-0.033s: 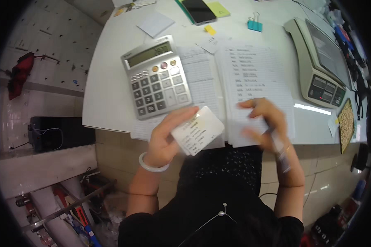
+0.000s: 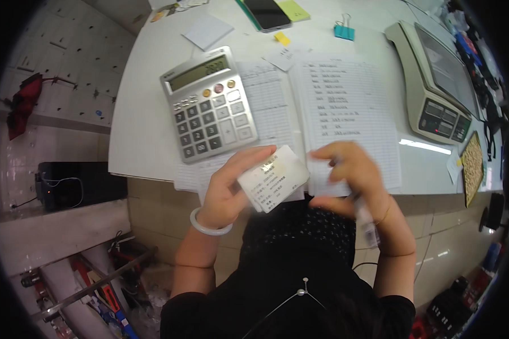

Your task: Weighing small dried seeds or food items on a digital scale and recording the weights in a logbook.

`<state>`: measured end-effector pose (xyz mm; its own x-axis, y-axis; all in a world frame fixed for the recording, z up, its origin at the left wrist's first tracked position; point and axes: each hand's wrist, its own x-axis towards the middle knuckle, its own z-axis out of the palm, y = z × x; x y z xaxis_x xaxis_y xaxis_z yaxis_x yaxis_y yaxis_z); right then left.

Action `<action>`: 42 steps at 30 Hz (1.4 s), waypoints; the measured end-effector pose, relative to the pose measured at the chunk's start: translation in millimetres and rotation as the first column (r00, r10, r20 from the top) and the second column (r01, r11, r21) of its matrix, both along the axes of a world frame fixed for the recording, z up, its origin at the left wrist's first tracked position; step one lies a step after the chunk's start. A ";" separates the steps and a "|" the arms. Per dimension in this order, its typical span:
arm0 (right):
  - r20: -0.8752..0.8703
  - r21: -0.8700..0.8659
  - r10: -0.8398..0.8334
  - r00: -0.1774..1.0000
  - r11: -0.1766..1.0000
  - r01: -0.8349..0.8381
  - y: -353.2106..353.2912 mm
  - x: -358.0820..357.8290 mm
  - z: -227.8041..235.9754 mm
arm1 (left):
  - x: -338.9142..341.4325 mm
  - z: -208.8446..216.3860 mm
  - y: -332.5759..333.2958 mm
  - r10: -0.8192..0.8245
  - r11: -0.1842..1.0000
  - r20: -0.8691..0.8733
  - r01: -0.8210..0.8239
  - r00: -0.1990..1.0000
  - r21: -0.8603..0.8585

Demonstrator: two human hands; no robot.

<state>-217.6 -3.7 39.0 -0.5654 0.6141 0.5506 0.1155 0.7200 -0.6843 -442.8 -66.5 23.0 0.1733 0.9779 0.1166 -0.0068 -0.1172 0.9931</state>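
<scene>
My left hand is closed round a small stack of white printed cards, thumb below and fingers along the top edge. To the right, my right hand is partly smeared by motion. Its thumb and index finger are spread towards the cards without touching them. A pen is tucked in that hand and slants down past the wrist. Beneath and beyond both hands lies an open notebook with handwritten lines on its right page. A silver calculator rests on its left side, beyond my left hand.
At the right stands a weighing scale, with a tray of small tan pieces near the table edge. Farther back lie a phone, a teal binder clip, a yellow sticky note and a white paper pad.
My right hand has moved left and its thumb and fingers now reach closer to the cards. My left hand still holds the stack in nearly the same place.
</scene>
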 end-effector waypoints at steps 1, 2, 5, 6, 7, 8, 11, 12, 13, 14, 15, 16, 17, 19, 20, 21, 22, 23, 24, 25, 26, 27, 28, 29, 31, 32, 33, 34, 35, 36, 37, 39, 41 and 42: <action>0.069 0.142 0.080 0.994 0.986 -0.089 -6.7 -1.6 4.2 | 6.9 -0.4 2.2 -0.014 1.000 0.018 0.014 1.000 -0.005; 0.086 0.135 0.068 0.994 0.988 -0.079 -13.2 3.9 2.7 | 13.3 -1.9 3.6 -0.038 0.994 0.090 0.047 0.995 -0.096; 0.266 0.248 0.051 0.963 0.961 -0.119 -27.3 17.0 -3.5 | 27.4 0.0 7.2 -0.109 0.972 0.127 0.132 0.986 -0.196; 0.254 0.247 0.024 0.967 0.965 -0.089 -29.2 21.6 -5.9 | 29.5 -1.1 7.7 -0.166 0.970 0.093 0.180 0.982 -0.162; 0.241 0.246 -0.002 0.971 0.967 -0.059 -31.2 25.3 -7.2 | 31.9 -2.2 7.4 -0.221 0.965 0.055 0.226 0.974 -0.130; 0.244 0.242 -0.005 0.970 0.969 -0.056 -33.3 27.3 -7.0 | 34.6 -2.9 6.5 -0.225 0.964 0.059 0.231 0.973 -0.133; 0.213 0.199 0.013 0.977 0.978 -0.056 -38.7 33.4 -7.1 | 41.4 -5.6 5.4 -0.271 0.940 0.115 0.288 0.956 -0.181; 0.207 0.162 0.033 0.978 0.984 -0.068 -40.4 36.6 -9.0 | 42.1 -6.2 5.8 -0.318 0.925 0.112 0.334 0.941 -0.180; 0.201 0.126 0.054 0.978 0.989 -0.081 -41.9 38.7 -10.6 | 42.9 -6.7 5.7 -0.365 0.908 0.109 0.379 0.925 -0.179; 0.199 0.125 0.052 0.979 0.989 -0.078 -43.3 39.6 -12.0 | 44.1 -7.4 5.0 -0.367 0.907 0.108 0.381 0.924 -0.181; 0.185 0.124 0.038 0.982 0.990 -0.062 -44.9 41.1 -12.9 | 46.0 -8.4 4.8 -0.364 0.903 0.137 0.385 0.921 -0.189; 0.172 0.123 0.024 0.985 0.991 -0.046 -46.1 42.2 -13.7 | 47.6 -9.0 4.9 -0.360 0.900 0.166 0.389 0.918 -0.196; 0.173 0.123 0.019 0.985 0.992 -0.041 -47.1 42.6 -14.5 | 48.4 -8.6 5.0 -0.365 0.898 0.168 0.394 0.916 -0.196; 0.118 0.082 -0.004 0.993 0.997 -0.006 -48.6 42.5 -15.6 | 49.0 -5.7 3.6 -0.317 0.896 0.227 0.369 0.921 -0.246; 0.118 0.084 -0.006 0.993 0.996 -0.004 -50.2 43.2 -16.6 | 49.6 -6.2 3.2 -0.319 0.896 0.227 0.371 0.920 -0.244; 0.096 -0.006 -0.005 0.995 1.000 0.006 -51.6 44.3 -18.3 | 50.1 -9.0 4.2 -0.335 0.895 0.218 0.382 0.917 -0.231; 0.075 -0.094 -0.006 0.997 0.995 0.013 -52.0 45.7 -18.7 | 50.6 -12.3 5.2 -0.352 0.893 0.209 0.394 0.912 -0.217; 0.076 -0.087 -0.014 0.997 0.996 0.021 -50.5 49.5 -16.7 | 50.2 -16.5 5.4 -0.360 0.892 0.208 0.401 0.909 -0.210; 0.090 -0.204 -0.106 0.990 0.971 0.122 -46.4 53.5 -14.5 | 45.8 -21.0 3.2 -0.322 0.914 0.182 0.355 0.929 -0.197; 0.114 -0.315 -0.193 0.975 0.923 0.220 -41.5 58.4 -13.9 | 40.8 -24.6 0.4 -0.281 0.934 0.157 0.308 0.947 -0.182; 0.176 -0.392 -0.325 0.929 0.843 0.369 -33.2 64.7 -16.8 | 34.1 -26.5 -3.9 -0.277 0.937 0.149 0.301 0.949 -0.174; 0.273 -0.440 -0.481 0.833 0.707 0.553 -26.8 80.9 -13.3 | 33.0 -27.5 -1.4 -0.199 0.934 0.269 0.266 0.942 -0.240; 0.346 -0.286 -0.590 0.729 0.674 0.681 -18.4 94.5 -16.0 | 28.9 -27.6 -3.0 -0.086 0.925 0.356 0.207 0.931 -0.319; 0.395 -0.119 -0.691 0.605 0.615 0.780 -11.2 109.1 -19.4 | 25.7 -28.3 -4.4 -0.100 0.925 0.355 0.218 0.929 -0.310; 0.514 0.063 -0.714 0.475 0.584 0.809 -5.9 140.7 -31.4 | 20.7 -29.3 -9.6 0.045 0.924 0.385 0.108 0.922 -0.366; 0.609 0.243 -0.724 0.323 0.558 0.794 -5.1 150.0 -33.9 | 20.7 -27.1 -11.0 0.039 0.929 0.391 0.111 0.919 -0.353; 0.609 0.239 -0.723 0.325 0.559 0.794 -2.4 151.4 -34.0 | 20.5 -27.2 -11.4 0.040 0.929 0.389 0.110 0.920 -0.355; 0.746 0.152 -0.621 0.240 0.511 0.846 -0.6 152.0 -33.0 | 21.3 -27.9 -12.0 0.034 0.930 0.392 0.115 0.919 -0.349; 0.860 0.078 -0.483 0.165 0.443 0.893 0.8 153.3 -33.8 | 22.3 -28.8 -13.4 0.028 0.931 0.395 0.120 0.918 -0.345; 0.884 0.090 -0.447 0.135 0.447 0.890 1.7 159.1 -39.8 | 25.3 -27.9 -13.3 0.023 0.932 0.397 0.124 0.918 -0.341; 0.884 0.091 -0.448 0.132 0.444 0.892 1.4 161.4 -45.8 | 28.7 -27.0 -13.9 0.008 0.934 0.410 0.140 0.912 -0.330; 0.861 0.150 -0.493 0.128 0.485 0.861 0.5 164.5 -56.4 | 35.4 -23.6 -15.8 -0.011 0.934 0.422 0.160 0.906 -0.319; 0.853 0.138 -0.503 0.137 0.471 0.871 1.5 167.6 -65.0 | 42.1 -19.9 -18.4 -0.031 0.920 0.388 0.178 0.921 -0.349; 0.842 0.125 -0.517 0.152 0.461 0.878 3.8 168.1 -66.2 | 44.1 -19.1 -19.1 -0.034 0.920 0.384 0.179 0.923 -0.348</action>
<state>-49.5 0.1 -27.2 0.2040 0.9727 -0.1106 0.9601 -0.2209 -0.1716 -398.6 -85.6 3.9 0.2947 0.9395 -0.1746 -0.3663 0.2798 0.8874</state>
